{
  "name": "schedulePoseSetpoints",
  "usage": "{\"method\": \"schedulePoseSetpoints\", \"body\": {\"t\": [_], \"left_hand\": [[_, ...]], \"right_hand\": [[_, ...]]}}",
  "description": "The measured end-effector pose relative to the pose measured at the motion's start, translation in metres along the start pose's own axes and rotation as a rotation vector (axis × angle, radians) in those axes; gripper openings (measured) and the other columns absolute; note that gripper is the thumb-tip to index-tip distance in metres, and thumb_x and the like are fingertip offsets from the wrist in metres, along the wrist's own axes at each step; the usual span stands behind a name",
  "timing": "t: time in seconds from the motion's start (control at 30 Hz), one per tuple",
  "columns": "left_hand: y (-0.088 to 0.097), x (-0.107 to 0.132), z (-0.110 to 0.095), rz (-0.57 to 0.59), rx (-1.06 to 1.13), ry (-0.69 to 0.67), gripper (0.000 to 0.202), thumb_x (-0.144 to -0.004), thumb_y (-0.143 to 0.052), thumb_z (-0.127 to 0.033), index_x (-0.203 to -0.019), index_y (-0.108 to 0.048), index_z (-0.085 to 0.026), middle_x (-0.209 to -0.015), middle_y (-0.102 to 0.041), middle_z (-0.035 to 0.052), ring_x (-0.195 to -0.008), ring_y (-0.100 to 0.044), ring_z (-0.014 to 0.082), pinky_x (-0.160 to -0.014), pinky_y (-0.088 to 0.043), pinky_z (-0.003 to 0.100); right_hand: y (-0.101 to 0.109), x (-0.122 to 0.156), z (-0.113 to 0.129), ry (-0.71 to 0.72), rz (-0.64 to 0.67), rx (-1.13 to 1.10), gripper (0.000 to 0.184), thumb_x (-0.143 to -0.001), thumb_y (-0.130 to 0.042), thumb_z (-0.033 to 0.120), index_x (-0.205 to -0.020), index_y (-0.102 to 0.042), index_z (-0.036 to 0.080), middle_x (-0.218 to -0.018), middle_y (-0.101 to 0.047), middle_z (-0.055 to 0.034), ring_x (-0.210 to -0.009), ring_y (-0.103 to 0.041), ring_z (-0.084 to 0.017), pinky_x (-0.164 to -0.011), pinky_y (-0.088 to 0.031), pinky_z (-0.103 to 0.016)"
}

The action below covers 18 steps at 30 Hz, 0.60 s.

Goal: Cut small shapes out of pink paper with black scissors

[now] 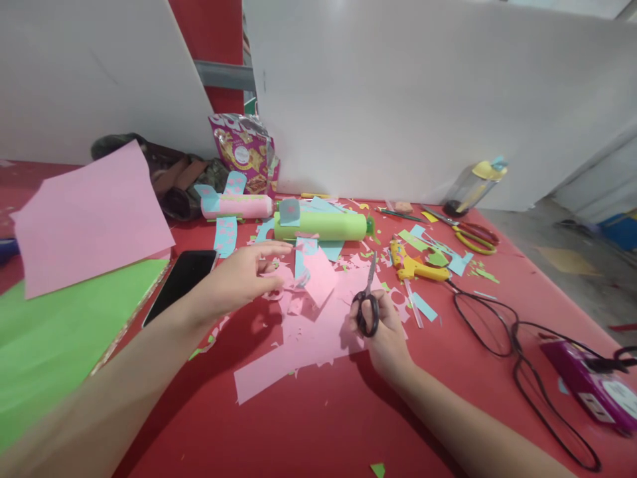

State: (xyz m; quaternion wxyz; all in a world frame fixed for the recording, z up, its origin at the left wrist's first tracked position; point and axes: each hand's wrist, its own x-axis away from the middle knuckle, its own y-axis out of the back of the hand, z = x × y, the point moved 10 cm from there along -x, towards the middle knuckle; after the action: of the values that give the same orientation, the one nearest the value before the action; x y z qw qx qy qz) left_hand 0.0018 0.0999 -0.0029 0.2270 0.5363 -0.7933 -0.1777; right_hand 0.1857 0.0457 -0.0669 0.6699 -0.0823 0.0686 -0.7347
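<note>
My right hand [381, 328] is closed round the black handles of a pair of scissors [369, 297], whose blades point away from me and look closed. My left hand [243, 275] hovers with fingers curled over small pink paper pieces [291, 292], pinching one of them. Both hands work above a large cut pink sheet [303, 342] lying on the red table [323, 425]. Just beyond stand a green paper tube plane [323, 226] with blue parts and a pink tube plane [233, 204] with blue wings.
A pink sheet [89, 216] and a green sheet [54, 332] lie at the left beside a black phone [180, 282]. A yellow glue gun [413, 265], its black cable [517, 358], red-and-yellow scissors [472, 236], a bottle [475, 186] and a purple box [592, 385] sit at the right. White boards [423, 93] wall the back.
</note>
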Motion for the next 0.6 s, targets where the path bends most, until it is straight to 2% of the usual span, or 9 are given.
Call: {"method": "schedulePoseSetpoints", "body": {"t": [0.17,0.23,0.4,0.6], "left_hand": [[0.016,-0.006,0.01,-0.158,-0.179,0.008,0.05,-0.068,-0.049,-0.024,-0.117,-0.046,-0.018,-0.126,-0.044,0.0063,-0.075,-0.057,0.0159,-0.076,-0.046,0.033],[0.023,-0.006,0.009,-0.222,-0.297,0.016,0.049,-0.068,-0.048,-0.025,-0.116,-0.048,-0.016,-0.125,-0.045,0.0065,-0.075,-0.057,0.0165,-0.078,-0.045,0.034],[0.039,0.001,-0.006,-0.361,-0.484,-0.003,0.046,-0.072,-0.044,-0.021,-0.117,-0.047,-0.011,-0.128,-0.042,0.0097,-0.091,-0.054,0.0215,-0.086,-0.041,0.035],[0.044,0.008,-0.02,-0.44,-0.481,-0.078,0.045,-0.074,-0.044,-0.018,-0.117,-0.046,-0.004,-0.127,-0.042,0.0137,-0.105,-0.047,0.0227,-0.09,-0.04,0.033]], "right_hand": [[0.001,0.001,0.001,-0.012,-0.014,0.021,0.028,-0.075,-0.054,0.045,-0.067,-0.04,0.022,-0.051,-0.049,0.0064,-0.039,-0.039,-0.008,-0.039,-0.029,-0.021],[0.001,0.001,0.001,-0.015,-0.014,0.024,0.028,-0.075,-0.054,0.045,-0.067,-0.041,0.022,-0.049,-0.048,0.0063,-0.038,-0.039,-0.008,-0.038,-0.029,-0.021],[0.001,0.001,0.001,-0.013,-0.015,0.019,0.028,-0.075,-0.053,0.045,-0.068,-0.04,0.022,-0.051,-0.049,0.0067,-0.037,-0.039,-0.008,-0.036,-0.03,-0.021],[0.0,0.0,0.002,-0.007,-0.015,-0.001,0.028,-0.075,-0.053,0.044,-0.067,-0.038,0.022,-0.053,-0.049,0.0068,-0.037,-0.039,-0.007,-0.034,-0.031,-0.019]]}}
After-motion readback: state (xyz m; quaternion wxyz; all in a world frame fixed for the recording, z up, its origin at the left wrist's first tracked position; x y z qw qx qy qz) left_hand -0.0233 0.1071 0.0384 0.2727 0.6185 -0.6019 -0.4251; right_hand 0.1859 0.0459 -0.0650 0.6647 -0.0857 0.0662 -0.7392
